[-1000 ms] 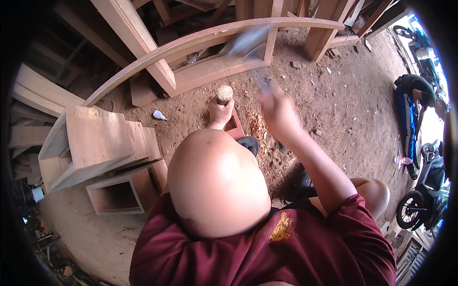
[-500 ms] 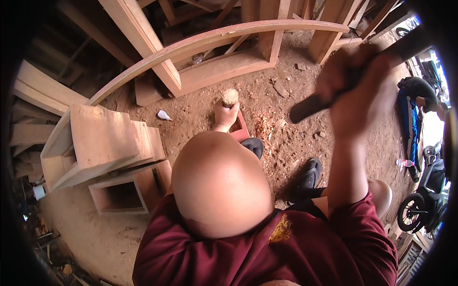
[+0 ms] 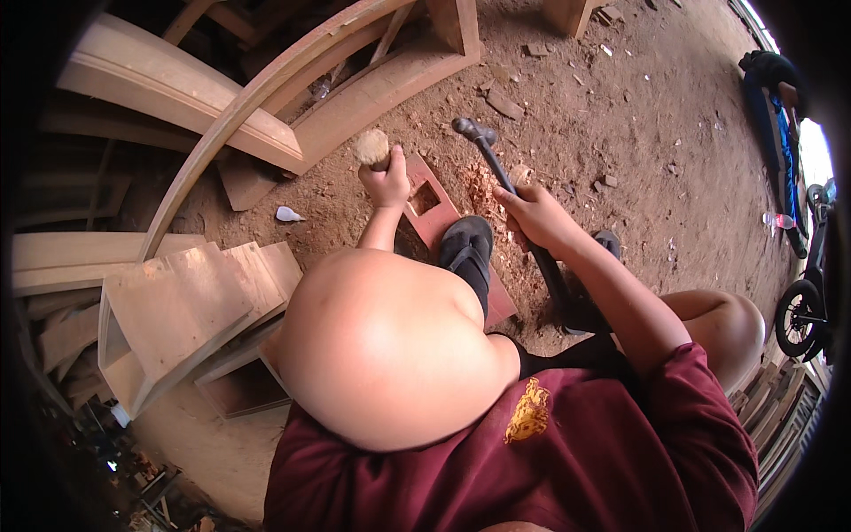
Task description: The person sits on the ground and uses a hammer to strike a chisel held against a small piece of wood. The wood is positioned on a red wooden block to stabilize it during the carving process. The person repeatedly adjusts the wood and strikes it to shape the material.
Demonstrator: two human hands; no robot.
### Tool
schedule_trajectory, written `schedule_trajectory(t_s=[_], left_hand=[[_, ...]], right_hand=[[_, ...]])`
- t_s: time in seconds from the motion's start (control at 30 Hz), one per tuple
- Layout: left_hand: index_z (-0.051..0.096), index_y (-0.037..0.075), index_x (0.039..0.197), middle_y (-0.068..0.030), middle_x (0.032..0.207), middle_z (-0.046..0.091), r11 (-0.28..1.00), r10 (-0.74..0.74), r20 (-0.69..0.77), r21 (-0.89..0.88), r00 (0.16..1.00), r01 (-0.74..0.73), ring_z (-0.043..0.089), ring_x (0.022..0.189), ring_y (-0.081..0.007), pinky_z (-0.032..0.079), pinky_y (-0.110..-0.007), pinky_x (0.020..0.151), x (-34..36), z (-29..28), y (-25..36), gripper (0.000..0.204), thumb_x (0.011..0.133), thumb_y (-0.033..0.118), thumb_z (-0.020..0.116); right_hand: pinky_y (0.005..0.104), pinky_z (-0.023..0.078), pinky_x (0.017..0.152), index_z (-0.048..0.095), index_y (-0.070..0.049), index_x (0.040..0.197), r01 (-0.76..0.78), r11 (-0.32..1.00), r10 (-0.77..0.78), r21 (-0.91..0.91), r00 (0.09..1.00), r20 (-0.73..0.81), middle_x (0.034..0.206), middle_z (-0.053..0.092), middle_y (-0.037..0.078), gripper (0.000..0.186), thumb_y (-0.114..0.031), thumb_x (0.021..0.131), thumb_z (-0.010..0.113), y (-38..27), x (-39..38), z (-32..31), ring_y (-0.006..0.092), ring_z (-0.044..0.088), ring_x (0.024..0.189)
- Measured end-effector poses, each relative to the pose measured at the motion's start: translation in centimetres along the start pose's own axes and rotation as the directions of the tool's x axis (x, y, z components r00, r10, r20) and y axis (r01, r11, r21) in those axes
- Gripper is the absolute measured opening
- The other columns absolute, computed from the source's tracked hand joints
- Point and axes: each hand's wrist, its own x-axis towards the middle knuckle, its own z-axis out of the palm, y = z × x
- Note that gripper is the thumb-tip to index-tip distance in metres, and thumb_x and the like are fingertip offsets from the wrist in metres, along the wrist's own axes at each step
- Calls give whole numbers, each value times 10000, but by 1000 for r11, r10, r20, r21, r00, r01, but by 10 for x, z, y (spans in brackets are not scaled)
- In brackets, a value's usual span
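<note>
Two hands at work over a reddish board (image 3: 461,239) lying flat on the dirt floor (image 3: 638,133).

Left hand (image 3: 386,184): fingers closed in a fist round a chisel (image 3: 373,148), held upright at the board's far end, just beside a square mortise (image 3: 424,199). Only the mushroomed wooden butt shows above the fist; blade hidden, so I cannot tell whether the edge touches the wood.

Right hand (image 3: 532,215): fingers wrapped round the dark handle of a hammer (image 3: 496,168), about mid-handle. Head is beyond the board's far right corner, low over the floor, apart from the chisel butt.

A dark shoe (image 3: 467,246) is planted on the board's middle, pinning it. Pale chips (image 3: 483,188) lie on the floor at the board's right edge.

Handling, judged: hammer is rigid and head-heavy; a grip nearer the handle's end would give more swing, mid-handle more control. Chisel is stiff, and its frayed butt offers a broad, soft striking face; best held low on the handle, clear of the butt. Board looks dense and stiff, but prone to slide if unpinned.

Beyond the board's far end: curved timber frame (image 3: 266,89). Left of the board: stacked planks (image 3: 186,301).
</note>
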Motion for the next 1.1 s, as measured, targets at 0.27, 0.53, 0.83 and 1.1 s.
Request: schedule_trajectory(t_s=[0.27, 0.53, 0.83, 1.1], left_hand=[[440, 94, 654, 20, 509, 441, 682, -678, -56, -419, 733, 599, 404, 368, -103, 305, -279, 339, 46, -15, -21, 272, 830, 152, 639], [429, 67, 752, -14, 546, 424, 918, -224, 42, -328, 974, 225, 388, 434, -106, 340, -290, 414, -13, -23, 8, 174, 869, 84, 556], [537, 44, 725, -14, 613, 532, 955, -133, 151, -244, 980, 167, 515, 546, -130, 416, -294, 528, -27, -26, -20, 175, 860, 103, 632], [536, 47, 799, -20, 648, 572, 999, -29, 18, 34, 999, 29, 540, 519, -109, 417, -280, 479, -17, -14, -31, 132, 866, 75, 646]], right_hand=[[270, 396, 418, 493, -87, 829, 13, 994, -21, 104, 997, 69, 612, 468, -20, 362, -403, 1006, 510, -15, 10, -8, 87, 458, 456], [263, 387, 396, 482, -66, 798, 108, 991, -112, 74, 992, 53, 543, 459, -11, 439, -419, 1044, 396, -29, -3, -28, 94, 454, 406], [277, 433, 466, 522, -31, 797, 260, 944, -285, 203, 952, 107, 618, 510, 9, 429, -379, 1035, 441, -49, -25, -24, 102, 515, 502], [249, 375, 404, 482, -63, 823, 149, 989, -149, 1, 986, 73, 608, 469, -12, 373, -366, 1036, 440, -60, -50, -14, 81, 446, 439]])
